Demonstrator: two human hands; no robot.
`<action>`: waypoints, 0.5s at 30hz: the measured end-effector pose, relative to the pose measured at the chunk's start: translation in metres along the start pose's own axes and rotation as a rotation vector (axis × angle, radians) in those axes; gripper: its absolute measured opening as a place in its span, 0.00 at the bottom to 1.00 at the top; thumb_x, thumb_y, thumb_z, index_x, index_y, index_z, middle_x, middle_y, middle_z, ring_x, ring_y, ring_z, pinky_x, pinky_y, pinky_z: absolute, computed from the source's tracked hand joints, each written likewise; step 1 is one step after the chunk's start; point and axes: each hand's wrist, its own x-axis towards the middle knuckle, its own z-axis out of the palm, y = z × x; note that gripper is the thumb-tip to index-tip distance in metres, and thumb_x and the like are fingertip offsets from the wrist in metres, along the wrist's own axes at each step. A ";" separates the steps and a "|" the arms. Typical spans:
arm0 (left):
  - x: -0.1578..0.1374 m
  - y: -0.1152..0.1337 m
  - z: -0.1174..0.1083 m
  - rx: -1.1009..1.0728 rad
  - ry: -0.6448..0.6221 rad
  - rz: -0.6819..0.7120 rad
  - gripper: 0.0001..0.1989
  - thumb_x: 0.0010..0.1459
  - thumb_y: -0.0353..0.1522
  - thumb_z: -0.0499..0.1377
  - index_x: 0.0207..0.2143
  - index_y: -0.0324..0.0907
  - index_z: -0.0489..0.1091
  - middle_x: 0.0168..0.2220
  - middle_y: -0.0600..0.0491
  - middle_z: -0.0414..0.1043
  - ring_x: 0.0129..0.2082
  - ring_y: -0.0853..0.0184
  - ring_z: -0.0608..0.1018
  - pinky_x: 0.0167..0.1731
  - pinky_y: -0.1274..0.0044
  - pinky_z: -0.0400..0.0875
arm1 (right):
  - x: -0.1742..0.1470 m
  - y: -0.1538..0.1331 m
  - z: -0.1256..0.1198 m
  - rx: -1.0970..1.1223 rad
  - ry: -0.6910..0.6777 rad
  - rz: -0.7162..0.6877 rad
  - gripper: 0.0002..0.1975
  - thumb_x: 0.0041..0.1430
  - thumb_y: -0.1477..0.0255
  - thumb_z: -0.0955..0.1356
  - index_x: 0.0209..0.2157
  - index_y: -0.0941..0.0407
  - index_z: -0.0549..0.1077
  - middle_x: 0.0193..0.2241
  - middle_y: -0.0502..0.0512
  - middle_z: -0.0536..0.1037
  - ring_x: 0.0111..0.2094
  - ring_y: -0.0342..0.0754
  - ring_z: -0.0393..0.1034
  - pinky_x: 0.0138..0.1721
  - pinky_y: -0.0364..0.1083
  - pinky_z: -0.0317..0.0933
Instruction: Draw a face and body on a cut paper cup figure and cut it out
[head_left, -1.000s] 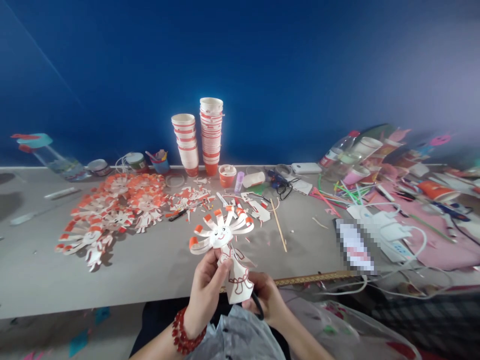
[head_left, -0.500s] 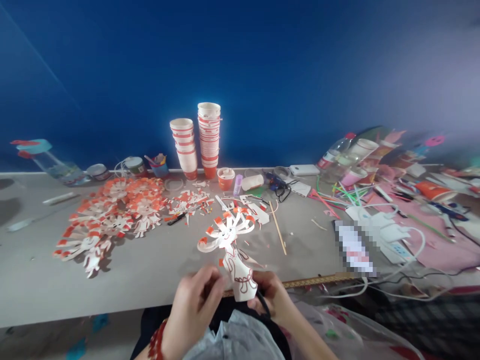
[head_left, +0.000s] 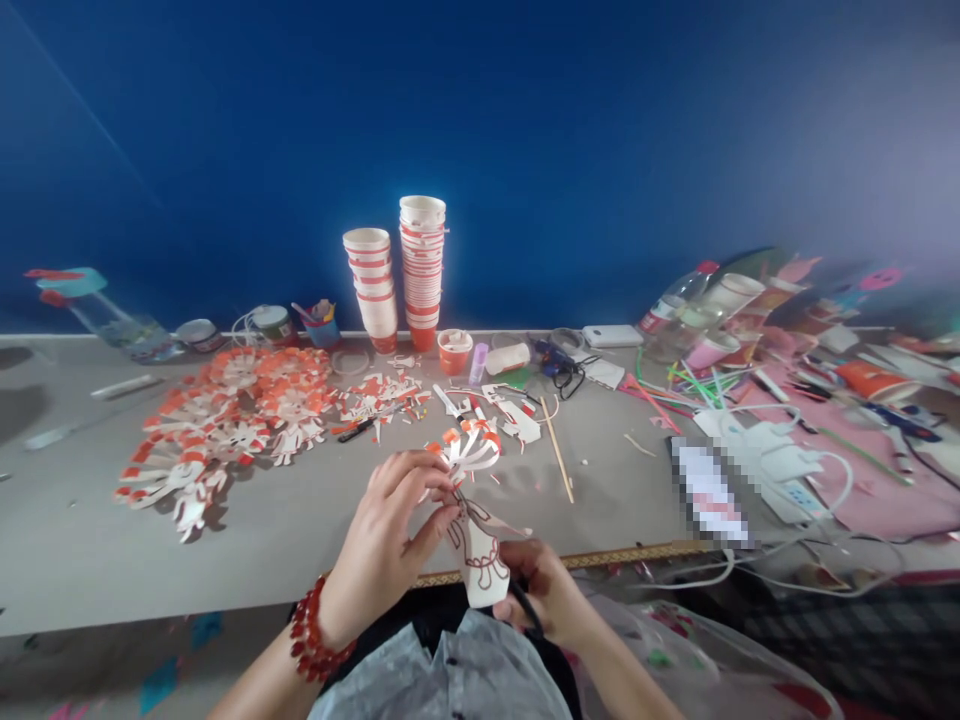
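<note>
A paper doll [head_left: 484, 565], cut from a white paper cup with curled orange-tipped strips for hair and a dress drawn in dark red, is upright in front of me. My left hand [head_left: 397, 520] pinches it at the head and neck, covering most of its face. Down by the doll's lower right side, my right hand [head_left: 551, 590] is closed on scissors, whose black handle [head_left: 531, 608] shows at the fingers. Their blades are mostly hidden behind the doll; a narrow grey tip appears near its neck.
Finished paper dolls [head_left: 225, 420] lie heaped at left beside paper scraps [head_left: 382, 398]. Two stacks of paper cups [head_left: 424, 275] stand against the blue wall. A wooden stick [head_left: 556, 450], a glue gun [head_left: 556, 362], a phone [head_left: 709, 490] and a power strip [head_left: 787, 490] with cables are to the right.
My left hand has moved up and taken hold of the doll's head and neck, now hiding its face. My right hand stays nearly in place with the scissors.
</note>
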 end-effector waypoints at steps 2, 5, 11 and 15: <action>-0.001 -0.001 0.000 -0.016 -0.004 -0.010 0.05 0.65 0.29 0.57 0.44 0.45 0.68 0.47 0.47 0.72 0.49 0.59 0.73 0.48 0.68 0.68 | 0.000 -0.002 -0.001 -0.017 0.003 -0.009 0.32 0.42 0.42 0.75 0.22 0.57 0.64 0.15 0.44 0.61 0.15 0.36 0.51 0.17 0.39 0.43; 0.000 -0.003 0.000 -0.036 -0.022 -0.016 0.06 0.65 0.29 0.56 0.44 0.45 0.69 0.48 0.46 0.72 0.50 0.58 0.73 0.49 0.67 0.68 | 0.001 -0.004 -0.001 -0.026 -0.012 -0.005 0.32 0.43 0.41 0.74 0.22 0.58 0.66 0.14 0.44 0.62 0.14 0.36 0.53 0.16 0.39 0.43; 0.004 -0.005 -0.008 -0.101 -0.121 -0.038 0.15 0.65 0.32 0.58 0.54 0.47 0.67 0.55 0.45 0.70 0.58 0.56 0.70 0.53 0.64 0.70 | 0.001 -0.010 0.000 0.087 -0.080 0.014 0.32 0.45 0.41 0.73 0.22 0.58 0.68 0.12 0.45 0.66 0.11 0.36 0.53 0.14 0.39 0.44; 0.004 -0.009 -0.015 -0.124 -0.226 -0.013 0.21 0.64 0.28 0.56 0.58 0.50 0.65 0.57 0.46 0.70 0.59 0.58 0.70 0.57 0.64 0.68 | 0.001 -0.012 0.000 0.161 -0.110 0.036 0.31 0.45 0.42 0.73 0.21 0.57 0.67 0.11 0.45 0.67 0.10 0.35 0.50 0.13 0.39 0.43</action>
